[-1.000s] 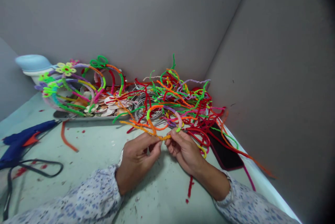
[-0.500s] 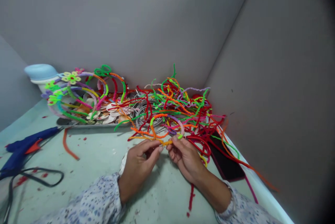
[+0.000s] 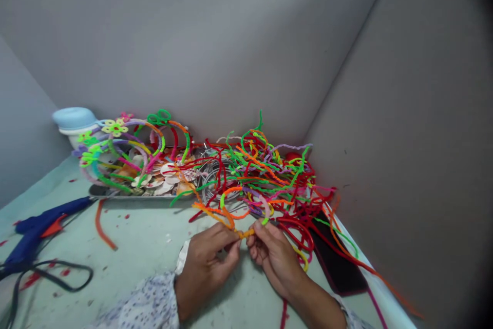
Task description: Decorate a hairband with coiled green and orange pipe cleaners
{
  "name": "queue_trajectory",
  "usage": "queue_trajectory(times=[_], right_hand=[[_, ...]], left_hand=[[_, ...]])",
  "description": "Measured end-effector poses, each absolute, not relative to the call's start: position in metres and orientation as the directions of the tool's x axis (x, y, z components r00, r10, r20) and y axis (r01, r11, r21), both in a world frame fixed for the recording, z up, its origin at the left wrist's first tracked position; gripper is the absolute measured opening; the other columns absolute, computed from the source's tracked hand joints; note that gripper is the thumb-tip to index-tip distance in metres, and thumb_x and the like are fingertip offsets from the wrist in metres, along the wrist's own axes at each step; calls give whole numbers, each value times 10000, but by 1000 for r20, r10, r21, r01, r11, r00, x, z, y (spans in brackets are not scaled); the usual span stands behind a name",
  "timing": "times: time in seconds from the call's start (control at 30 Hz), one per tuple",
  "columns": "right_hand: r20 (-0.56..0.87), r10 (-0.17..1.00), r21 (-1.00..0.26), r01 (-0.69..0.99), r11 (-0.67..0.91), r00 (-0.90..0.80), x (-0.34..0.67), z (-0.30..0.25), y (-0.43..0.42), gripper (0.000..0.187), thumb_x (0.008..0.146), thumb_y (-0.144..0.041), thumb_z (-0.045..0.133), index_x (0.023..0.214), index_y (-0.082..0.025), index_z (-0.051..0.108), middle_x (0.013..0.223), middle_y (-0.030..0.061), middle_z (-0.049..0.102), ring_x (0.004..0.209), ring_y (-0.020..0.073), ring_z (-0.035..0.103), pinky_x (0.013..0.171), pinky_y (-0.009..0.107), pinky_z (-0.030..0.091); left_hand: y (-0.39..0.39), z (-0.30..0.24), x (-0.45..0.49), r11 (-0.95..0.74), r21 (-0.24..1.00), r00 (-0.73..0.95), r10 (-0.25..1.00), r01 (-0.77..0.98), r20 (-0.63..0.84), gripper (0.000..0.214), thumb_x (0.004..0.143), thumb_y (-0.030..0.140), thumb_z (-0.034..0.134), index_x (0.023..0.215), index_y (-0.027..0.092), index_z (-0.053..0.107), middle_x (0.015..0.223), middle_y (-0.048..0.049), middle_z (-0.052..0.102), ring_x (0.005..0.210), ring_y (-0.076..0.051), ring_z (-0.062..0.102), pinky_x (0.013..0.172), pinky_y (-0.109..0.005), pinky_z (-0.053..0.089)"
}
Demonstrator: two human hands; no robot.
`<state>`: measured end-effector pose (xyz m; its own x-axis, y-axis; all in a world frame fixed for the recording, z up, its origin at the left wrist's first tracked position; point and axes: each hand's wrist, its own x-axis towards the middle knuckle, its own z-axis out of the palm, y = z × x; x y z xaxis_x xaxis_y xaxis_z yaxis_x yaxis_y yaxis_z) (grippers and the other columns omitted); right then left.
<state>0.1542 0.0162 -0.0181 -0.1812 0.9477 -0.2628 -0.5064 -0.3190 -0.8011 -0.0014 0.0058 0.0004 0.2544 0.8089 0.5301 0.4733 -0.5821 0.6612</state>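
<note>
My left hand (image 3: 206,262) and my right hand (image 3: 274,257) meet at the fingertips over the pale green table (image 3: 138,247). Both pinch the same orange pipe cleaner (image 3: 231,221), which runs up and left into a big tangled pile of coloured pipe cleaners (image 3: 269,175) in the corner. The fingers of both hands are curled shut on it. A silver wire coil (image 3: 215,175) lies half under the pile.
A metal tray (image 3: 134,193) at the back left holds finished pipe-cleaner headbands (image 3: 127,149) and paper flowers. A blue glue gun (image 3: 38,226) with its black cord lies at the left. A dark phone (image 3: 339,262) lies by the right wall. A white-and-blue container (image 3: 75,121) stands behind the tray.
The view has tilted up, so everything sits lower in the picture. My hands keep the same pinch on the orange pipe cleaner.
</note>
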Motion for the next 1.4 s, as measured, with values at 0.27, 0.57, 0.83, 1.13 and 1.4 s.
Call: queue_trajectory(times=[0.27,0.57,0.83,1.13,1.4], right_hand=[[-258,947,-764,-560,-321,-191,157,-20,18,292,747,-424,667,727,-149,574,593,-8,591,459,56,491,417,154,324],[-245,957,-752,-591,-290,-157,156,-19,20,231,767,-376,662,755,-155,594,635,5,619,483,56,485,429,152,326],[-233,960,-775,-566,-280,-155,156,-23,20,202,793,-343,642,795,-151,579,655,9,616,507,61,497,438,155,338],[-256,958,-699,-659,-277,-130,158,-21,21,142,784,-278,663,789,-169,573,656,8,634,539,68,528,480,162,367],[-273,956,-722,-633,-278,-109,157,-20,20,181,774,-309,670,768,-158,570,648,18,637,529,64,522,467,154,363]], left_hand=[[9,2,-1,-541,703,226,838,461,496,118,796,146,567,826,187,674,690,-31,642,611,-125,562,580,-222,422],[11,-6,5,-165,925,78,986,343,147,179,816,329,563,828,203,690,724,-12,666,553,-122,543,527,-217,428],[15,-1,4,9,978,246,967,210,-62,349,864,408,462,666,157,601,507,33,492,424,-72,395,409,-180,295],[25,-8,-1,189,972,170,972,-142,-165,315,812,394,569,1015,156,537,542,46,540,387,-44,380,376,-144,294],[29,-12,-3,165,919,45,986,-358,-160,188,789,321,613,743,152,545,529,56,497,429,-41,379,391,-134,298]])
